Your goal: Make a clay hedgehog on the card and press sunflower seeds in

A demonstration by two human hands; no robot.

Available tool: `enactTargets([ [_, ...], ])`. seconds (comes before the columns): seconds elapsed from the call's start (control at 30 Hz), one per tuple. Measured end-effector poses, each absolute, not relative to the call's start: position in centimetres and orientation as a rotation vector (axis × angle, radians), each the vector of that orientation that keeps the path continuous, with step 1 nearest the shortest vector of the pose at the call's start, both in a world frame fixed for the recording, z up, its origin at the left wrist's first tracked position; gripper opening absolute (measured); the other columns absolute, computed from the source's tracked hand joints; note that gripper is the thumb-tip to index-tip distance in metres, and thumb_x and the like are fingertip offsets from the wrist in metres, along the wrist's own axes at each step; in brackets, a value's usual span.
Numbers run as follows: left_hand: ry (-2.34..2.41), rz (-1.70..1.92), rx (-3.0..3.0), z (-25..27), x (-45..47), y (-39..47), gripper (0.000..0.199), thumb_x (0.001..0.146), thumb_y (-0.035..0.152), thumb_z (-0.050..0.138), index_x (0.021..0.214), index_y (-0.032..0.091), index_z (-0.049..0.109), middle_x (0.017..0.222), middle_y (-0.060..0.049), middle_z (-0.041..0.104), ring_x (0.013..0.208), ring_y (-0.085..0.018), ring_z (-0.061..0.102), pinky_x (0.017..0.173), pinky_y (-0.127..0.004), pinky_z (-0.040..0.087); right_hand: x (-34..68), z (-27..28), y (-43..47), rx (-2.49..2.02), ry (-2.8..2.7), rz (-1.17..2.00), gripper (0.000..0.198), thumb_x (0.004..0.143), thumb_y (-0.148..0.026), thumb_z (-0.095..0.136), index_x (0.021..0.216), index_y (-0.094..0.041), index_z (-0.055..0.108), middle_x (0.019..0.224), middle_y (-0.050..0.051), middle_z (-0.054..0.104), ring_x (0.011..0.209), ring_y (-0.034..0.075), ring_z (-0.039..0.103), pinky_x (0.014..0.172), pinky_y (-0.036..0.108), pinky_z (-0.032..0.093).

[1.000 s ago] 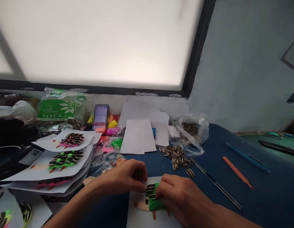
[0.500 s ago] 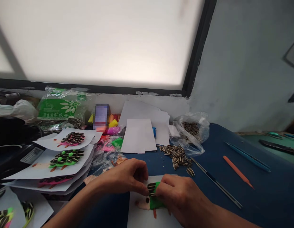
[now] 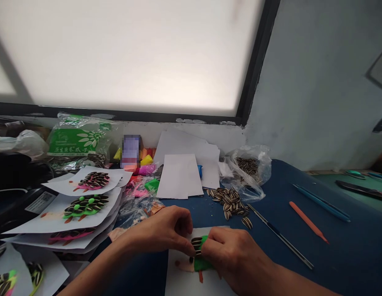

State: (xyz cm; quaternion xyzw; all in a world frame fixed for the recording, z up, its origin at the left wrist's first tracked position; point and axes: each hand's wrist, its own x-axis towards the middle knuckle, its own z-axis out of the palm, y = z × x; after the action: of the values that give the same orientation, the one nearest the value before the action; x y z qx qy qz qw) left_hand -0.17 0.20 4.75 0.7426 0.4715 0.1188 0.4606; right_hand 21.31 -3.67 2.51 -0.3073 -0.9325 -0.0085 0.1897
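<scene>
A hedgehog figure of green clay (image 3: 203,265) with a pale snout lies on a white sheet (image 3: 181,283). Several striped sunflower seeds (image 3: 196,242) stick in its green back. My left hand (image 3: 170,230) is curved over the sheet's left side, thumb tip at the seeds and a gap between thumb and fingers. On the right, my right hand (image 3: 237,255) has its fingers pinched together against the green clay; what they hold, if anything, is hidden. It covers the figure's right part. A pile of loose sunflower seeds (image 3: 230,201) lies beyond the hands.
Finished hedgehog pictures (image 3: 86,224) are stacked at left. A clear bag of seeds (image 3: 261,164), blank paper (image 3: 180,176) and wrapped clay (image 3: 146,169) stand at the back. A metal-tipped tool (image 3: 281,236), an orange tool (image 3: 308,222) and blue tweezers (image 3: 322,202) lie at right.
Almost nothing differs. My right hand has shifted very slightly at the green clay, and the left thumb sits a touch further right. The whole view has drifted a little.
</scene>
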Motion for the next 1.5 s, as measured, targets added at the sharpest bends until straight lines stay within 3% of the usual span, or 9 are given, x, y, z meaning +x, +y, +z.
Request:
enactTargets([
  [0.3, 1.220, 0.323, 1.841, 4.7, 0.5, 0.0, 0.035, 0.055, 0.036, 0.086, 0.071, 0.020, 0.059, 0.064, 0.008, 0.052, 0.060, -0.013, 0.047, 0.048, -0.023, 0.030, 21.1, 1.9, -3.6, -0.831, -2.603, -0.115, 0.030, 0.096, -0.036, 0.059, 0.073, -0.017, 0.064, 0.066, 0.001, 0.058, 0.055, 0.012, 0.052, 0.051, 0.026, 0.028],
  [0.73, 1.259, 0.319, 1.878, 4.6, 0.8, -0.1, 0.032, 0.055, 0.032, 0.086, 0.068, 0.021, 0.058, 0.062, 0.009, 0.052, 0.058, -0.012, 0.046, 0.046, -0.023, 0.029, 21.1, 0.9, -3.3, -0.788, -2.546, -0.144, 0.021, 0.094, -0.030, 0.060, 0.076, -0.020, 0.062, 0.065, -0.001, 0.055, 0.055, 0.012, 0.048, 0.051, 0.027, 0.024],
  [0.93, 1.213, 0.287, 1.853, 5.0, 0.3, 0.0, 0.028, 0.059, 0.032, 0.082, 0.072, 0.020, 0.060, 0.064, 0.008, 0.053, 0.061, -0.013, 0.048, 0.049, -0.022, 0.032, 21.8, 3.7, -3.7, -0.841, -2.612, -0.119, 0.017, 0.087, -0.008, 0.053, 0.073, -0.017, 0.058, 0.073, 0.002, 0.057, 0.056, 0.012, 0.045, 0.050, 0.026, 0.024],
  [1.07, 1.168, 0.251, 1.867, 5.2, -0.1, 0.2, 0.011, 0.069, 0.022, 0.067, 0.078, 0.019, 0.061, 0.066, 0.006, 0.055, 0.062, -0.013, 0.049, 0.052, -0.022, 0.034, 23.2, 6.4, -2.6, -1.167, -2.692, -0.130, 0.020, 0.085, -0.003, 0.051, 0.074, -0.018, 0.058, 0.073, 0.002, 0.058, 0.056, 0.013, 0.047, 0.050, 0.027, 0.022],
  [1.23, 1.150, 0.251, 1.908, 5.0, -0.4, 0.3, 0.010, 0.075, 0.021, 0.057, 0.082, 0.019, 0.063, 0.070, 0.005, 0.055, 0.064, -0.013, 0.048, 0.054, -0.022, 0.034, 25.1, 9.2, 0.0, -1.859, -2.781, -0.031, 0.021, 0.086, -0.002, 0.054, 0.082, -0.018, 0.068, 0.084, 0.007, 0.068, 0.074, 0.020, 0.061, 0.054, 0.028, 0.025],
  [1.4, 1.143, 0.277, 1.908, 4.5, -0.3, 0.3, 0.011, 0.075, 0.020, 0.054, 0.080, 0.018, 0.063, 0.069, 0.004, 0.053, 0.064, -0.014, 0.046, 0.054, -0.023, 0.032, 25.8, 11.1, 0.7, -2.040, -2.749, 0.056, 0.021, 0.084, -0.011, 0.063, 0.064, -0.017, 0.066, 0.071, 0.006, 0.067, 0.068, 0.021, 0.063, 0.053, 0.027, 0.024],
  [1.5, 1.146, 0.281, 1.902, 4.4, -0.3, 0.3, 0.011, 0.074, 0.020, 0.054, 0.079, 0.018, 0.063, 0.070, 0.003, 0.054, 0.066, -0.015, 0.047, 0.055, -0.024, 0.033, 26.0, 10.9, 0.6, -2.044, -2.760, 0.096, 0.014, 0.079, -0.013, 0.068, 0.065, -0.017, 0.066, 0.072, 0.006, 0.067, 0.069, 0.022, 0.064, 0.054, 0.026, 0.026],
])
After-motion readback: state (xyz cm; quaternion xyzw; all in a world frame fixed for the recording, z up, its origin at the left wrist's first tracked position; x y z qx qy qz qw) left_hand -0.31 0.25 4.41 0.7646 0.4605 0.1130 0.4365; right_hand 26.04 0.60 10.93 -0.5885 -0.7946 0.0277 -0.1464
